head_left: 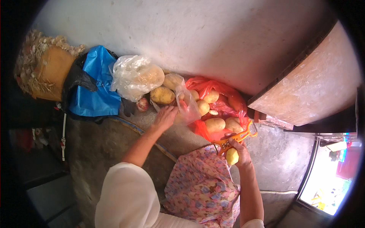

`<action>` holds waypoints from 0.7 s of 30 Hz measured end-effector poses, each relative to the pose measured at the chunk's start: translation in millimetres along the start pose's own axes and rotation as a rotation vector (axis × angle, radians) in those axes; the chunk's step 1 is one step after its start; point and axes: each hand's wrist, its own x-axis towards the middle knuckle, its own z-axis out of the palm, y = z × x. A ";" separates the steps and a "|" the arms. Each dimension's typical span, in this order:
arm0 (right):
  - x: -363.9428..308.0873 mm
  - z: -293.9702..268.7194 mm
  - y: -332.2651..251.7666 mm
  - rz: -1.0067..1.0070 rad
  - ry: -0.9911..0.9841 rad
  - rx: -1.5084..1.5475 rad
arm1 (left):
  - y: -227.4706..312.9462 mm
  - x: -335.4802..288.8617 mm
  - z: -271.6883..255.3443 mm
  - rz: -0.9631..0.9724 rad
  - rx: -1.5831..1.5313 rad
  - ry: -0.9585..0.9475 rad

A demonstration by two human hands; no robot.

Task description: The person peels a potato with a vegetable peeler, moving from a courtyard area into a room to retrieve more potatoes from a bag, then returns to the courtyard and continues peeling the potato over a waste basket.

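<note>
My left hand (166, 117) reaches forward, its fingers closed at the edge of a clear plastic bag (187, 110). My right hand (242, 151) holds an orange peeler (237, 137) together with a pale yellow peeled potato (232, 156). Just beyond it lies an open red plastic bag (205, 84) with several potatoes, among them a potato (215, 125) near its front edge. Past my left hand rest a darker yellow-brown potato (162, 95) and a small reddish bulb (142, 104), perhaps an onion.
A knotted clear bag (133, 78) and a blue bag (97, 83) stand along the wall at left. Farther left is an orange-brown container (53, 72). A slanted board (311, 79) juts in at right, above a bright opening (327, 178). Floral cloth (201, 182) covers my lap.
</note>
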 end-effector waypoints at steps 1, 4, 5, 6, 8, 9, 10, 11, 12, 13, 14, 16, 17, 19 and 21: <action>0.1 -1.2 0.2 -0.020 0.017 0.008 | 6.9 -15.3 10.9 -0.002 -0.005 0.001; -4.9 -7.6 -0.2 -0.010 0.006 0.052 | 11.2 -50.2 35.7 -0.340 -0.200 0.270; -4.7 -16.3 2.5 -0.001 -0.002 0.054 | 7.9 -58.7 42.1 -0.464 -0.274 0.293; -5.8 -16.7 2.2 -0.002 0.003 0.052 | 11.2 -57.5 39.9 -0.582 -0.355 0.314; -8.9 -15.2 1.3 -0.008 0.016 0.060 | 7.1 -44.8 32.5 -0.472 -0.169 0.194; -10.5 -10.7 1.6 -0.007 0.016 0.058 | 5.5 -36.8 24.4 -0.363 0.022 0.078; -11.3 -4.2 2.4 -0.016 0.038 0.043 | 4.4 -31.2 23.8 -0.363 0.021 0.078; -11.8 0.2 2.9 -0.025 0.059 0.029 | 5.0 -25.4 24.0 -0.431 -0.058 0.051; -11.7 1.5 2.2 -0.028 0.059 0.027 | 4.5 -18.5 23.3 -0.495 -0.137 0.026; -11.0 1.8 2.3 -0.027 0.023 0.009 | 1.9 -11.5 21.0 -0.493 -0.138 0.030; -10.1 2.0 3.2 -0.026 -0.014 -0.008 | -0.7 -4.8 18.4 -0.547 -0.100 -0.060; -9.4 0.4 5.6 -0.046 -0.022 0.008 | 4.4 -0.7 19.4 -0.596 -0.065 -0.151; -10.8 0.4 5.1 -0.041 -0.016 -0.001 | 12.0 -1.8 22.2 -0.545 -0.006 -0.085; -13.9 -0.6 4.1 -0.038 -0.008 -0.008 | 20.1 -11.6 25.8 -0.490 0.052 -0.019; -18.2 -1.9 3.4 -0.051 0.050 0.004 | 17.9 -34.3 27.7 -0.450 -0.028 0.166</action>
